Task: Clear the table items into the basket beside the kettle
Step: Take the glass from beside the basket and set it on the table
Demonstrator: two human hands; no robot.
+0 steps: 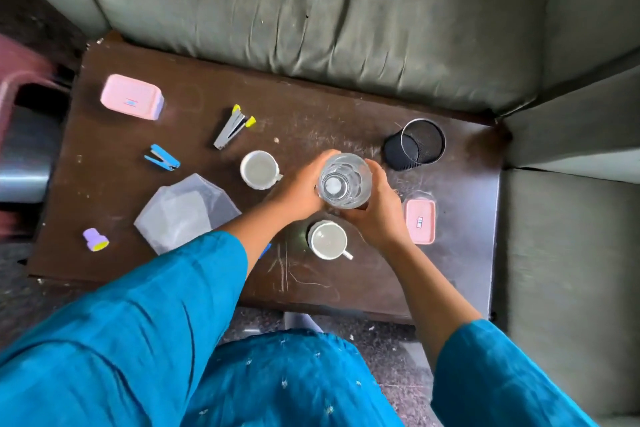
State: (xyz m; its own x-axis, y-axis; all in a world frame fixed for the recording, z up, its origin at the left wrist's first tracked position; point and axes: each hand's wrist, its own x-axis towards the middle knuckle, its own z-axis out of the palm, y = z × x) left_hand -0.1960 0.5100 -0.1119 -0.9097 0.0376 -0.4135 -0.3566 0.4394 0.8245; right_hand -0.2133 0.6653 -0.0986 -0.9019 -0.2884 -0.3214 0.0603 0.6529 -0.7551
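Top-down view of a dark, scratched wooden table (346, 107) set against a grey-green sofa (311, 10). At centre, the left hand (298, 189) and right hand (375, 210) wrap opposite sides of a clear ribbed glass (344, 180), seen from straight above; whether its base touches the table cannot be told. Relative to the glass: a white cup (259, 169) just to the left; a second white cup (328, 240) directly toward the viewer, partly overlapped by the right wrist; a black mesh pen holder (415, 144), lying tipped, to the upper right; a small pink lidded box (420, 221) just right of the right hand. Farther left lie a grey-and-yellow stapler (233, 126), a blue stapler (162, 158), a translucent plastic container (185, 211) of indistinct outline, a purple-and-yellow cap-like piece (95, 240) and a larger pink box (132, 97). A blue object (265, 250) is mostly hidden under the left forearm. Teal sleeves (138, 322) fill the foreground.
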